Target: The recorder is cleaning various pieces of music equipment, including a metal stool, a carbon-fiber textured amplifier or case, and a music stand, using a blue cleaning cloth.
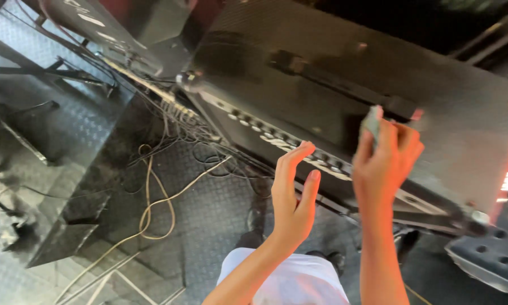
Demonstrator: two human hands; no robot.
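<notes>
Left hand (292, 195) grip released, fingers spread, right hand (386, 155) grip grasping grey cloth (371, 122) on black amplifier (333, 62)

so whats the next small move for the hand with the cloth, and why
Probably sweep the right hand and its grey cloth along the top of the black amplifier towards the handle. The cloth sits near the top's front edge, with most of the textured top still ahead of it. The left hand is open and holds nothing, near the row of knobs, so it could steady the front.
</notes>
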